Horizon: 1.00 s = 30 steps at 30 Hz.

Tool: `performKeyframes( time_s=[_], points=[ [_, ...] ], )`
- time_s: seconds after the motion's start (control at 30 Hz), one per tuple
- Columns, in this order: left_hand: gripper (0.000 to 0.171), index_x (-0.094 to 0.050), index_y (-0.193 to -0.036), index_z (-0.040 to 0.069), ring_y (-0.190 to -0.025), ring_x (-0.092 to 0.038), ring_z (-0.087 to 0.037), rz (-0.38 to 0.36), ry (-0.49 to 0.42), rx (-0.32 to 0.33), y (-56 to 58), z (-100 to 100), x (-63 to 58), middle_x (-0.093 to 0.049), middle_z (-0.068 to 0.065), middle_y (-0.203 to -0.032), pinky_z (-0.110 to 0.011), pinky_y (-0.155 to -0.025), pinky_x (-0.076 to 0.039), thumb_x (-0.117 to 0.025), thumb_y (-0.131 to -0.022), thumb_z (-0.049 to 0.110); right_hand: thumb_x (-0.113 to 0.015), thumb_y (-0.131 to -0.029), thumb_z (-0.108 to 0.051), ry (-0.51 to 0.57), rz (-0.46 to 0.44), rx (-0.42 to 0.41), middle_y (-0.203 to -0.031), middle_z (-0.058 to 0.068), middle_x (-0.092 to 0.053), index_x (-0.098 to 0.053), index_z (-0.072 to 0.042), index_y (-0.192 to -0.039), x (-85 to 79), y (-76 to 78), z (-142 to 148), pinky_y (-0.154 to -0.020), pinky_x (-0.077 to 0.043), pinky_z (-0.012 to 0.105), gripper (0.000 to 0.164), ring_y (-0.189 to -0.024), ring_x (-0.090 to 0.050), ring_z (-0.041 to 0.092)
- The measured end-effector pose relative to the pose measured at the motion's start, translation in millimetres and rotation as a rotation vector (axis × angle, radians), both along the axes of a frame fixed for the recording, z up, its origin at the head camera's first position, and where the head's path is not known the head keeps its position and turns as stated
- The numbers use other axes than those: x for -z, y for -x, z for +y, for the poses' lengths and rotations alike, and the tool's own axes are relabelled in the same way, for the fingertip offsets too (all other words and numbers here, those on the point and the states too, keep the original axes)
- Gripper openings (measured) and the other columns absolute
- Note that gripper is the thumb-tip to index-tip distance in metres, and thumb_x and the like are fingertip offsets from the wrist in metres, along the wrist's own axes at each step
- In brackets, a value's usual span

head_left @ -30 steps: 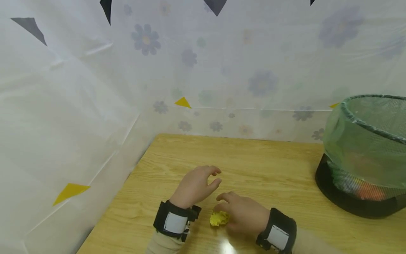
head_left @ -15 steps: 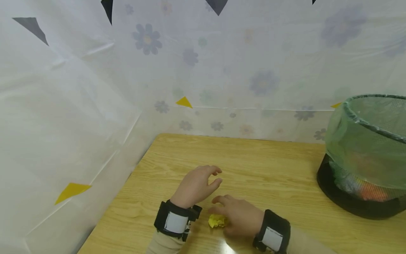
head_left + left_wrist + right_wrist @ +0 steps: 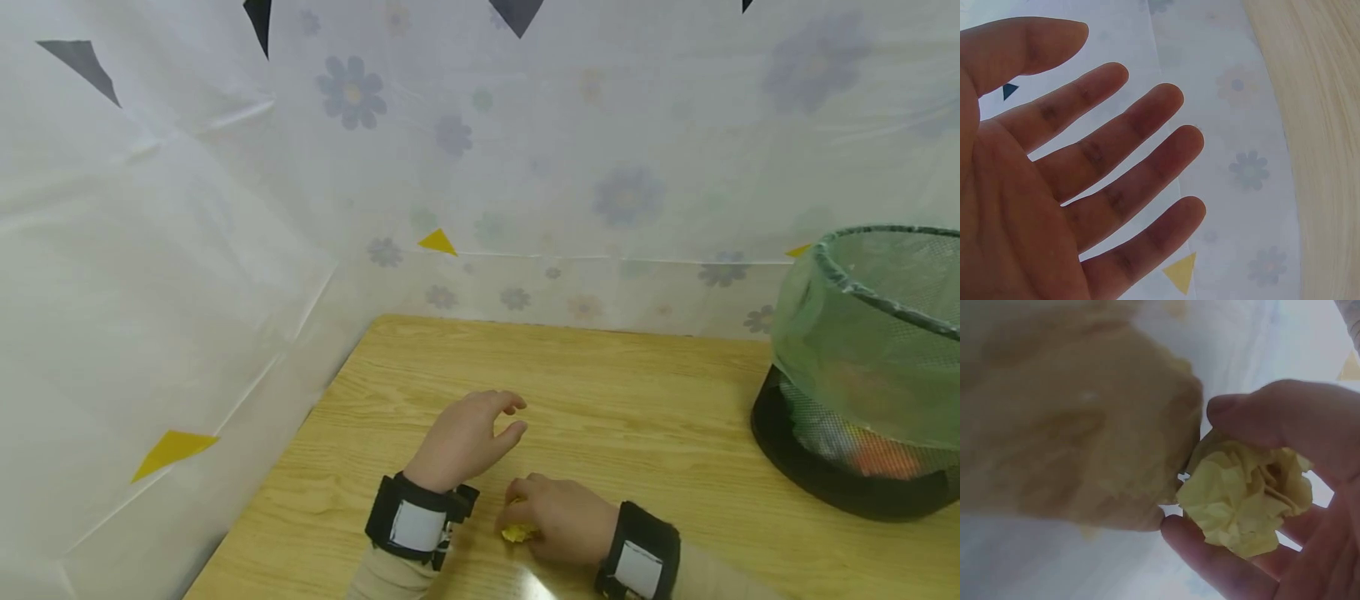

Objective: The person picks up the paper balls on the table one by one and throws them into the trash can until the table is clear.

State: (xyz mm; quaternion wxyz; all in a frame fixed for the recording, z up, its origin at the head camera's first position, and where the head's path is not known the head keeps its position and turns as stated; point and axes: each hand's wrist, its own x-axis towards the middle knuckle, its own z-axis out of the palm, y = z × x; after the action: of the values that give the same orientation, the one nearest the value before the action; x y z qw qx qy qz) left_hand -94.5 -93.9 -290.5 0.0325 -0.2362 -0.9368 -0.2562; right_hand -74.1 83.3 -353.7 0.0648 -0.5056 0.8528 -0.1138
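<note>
A crumpled ball of yellow paper (image 3: 517, 532) is low in the middle of the head view, mostly covered by my right hand (image 3: 566, 518). In the right wrist view the thumb lies on one side of the paper ball (image 3: 1244, 497) and the curled fingers (image 3: 1216, 559) on the other, gripping it. My left hand (image 3: 461, 440) is farther forward and to the left, apart from the paper. Its fingers (image 3: 1147, 162) are spread and relaxed in the left wrist view, with nothing held.
A wood-grain table (image 3: 637, 400) lies under both hands. At the right stands a black mesh wastebasket (image 3: 840, 492) lined with a green bag (image 3: 847, 383), with orange and white contents showing through the mesh. White flower-patterned sheeting (image 3: 525, 167) hangs behind the table and on the left.
My right hand has moved slightly left and toward me, and its fingers have closed round the paper ball. The left hand stays in place.
</note>
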Motion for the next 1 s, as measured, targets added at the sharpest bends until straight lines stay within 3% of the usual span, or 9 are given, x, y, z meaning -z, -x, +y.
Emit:
performKeyframes(
  time_s=[0.3, 0.57, 1.0],
  points=[
    [0.028, -0.063, -0.116, 0.016, -0.090, -0.058, -0.014, 0.010, 0.006, -0.002, -0.4, 0.9, -0.1, -0.064, 0.001, -0.106, -0.027, -0.069, -0.048, -0.057, -0.093, 0.032, -0.073, -0.070, -0.006, 0.030, 0.006, -0.004, -0.097, -0.009, -0.056, -0.069, -0.024, -0.100, 0.8, 0.2, 3.0, -0.067, -0.045, 0.018, 0.035, -0.083, -0.050, 0.003],
    [0.029, -0.062, -0.117, 0.016, -0.092, -0.059, -0.015, 0.009, 0.008, 0.003, -0.7, 1.2, 0.2, -0.064, 0.000, -0.108, -0.028, -0.070, -0.049, -0.056, -0.093, 0.032, -0.071, -0.068, -0.002, 0.064, -0.025, 0.003, -0.096, -0.010, -0.055, -0.069, -0.021, -0.097, -9.3, 1.2, 9.9, -0.066, -0.044, 0.017, 0.035, -0.082, -0.049, 0.002],
    [0.029, -0.062, -0.117, 0.016, -0.090, -0.059, -0.016, 0.003, 0.005, 0.007, -0.7, 2.1, 0.5, -0.064, -0.002, -0.108, -0.029, -0.069, -0.049, -0.057, -0.093, 0.031, -0.073, -0.069, -0.005, 0.030, -0.005, 0.032, -0.097, -0.009, -0.056, -0.069, -0.021, -0.098, -13.6, 1.0, 17.4, -0.069, -0.046, 0.018, 0.033, -0.083, -0.050, 0.002]
  ],
)
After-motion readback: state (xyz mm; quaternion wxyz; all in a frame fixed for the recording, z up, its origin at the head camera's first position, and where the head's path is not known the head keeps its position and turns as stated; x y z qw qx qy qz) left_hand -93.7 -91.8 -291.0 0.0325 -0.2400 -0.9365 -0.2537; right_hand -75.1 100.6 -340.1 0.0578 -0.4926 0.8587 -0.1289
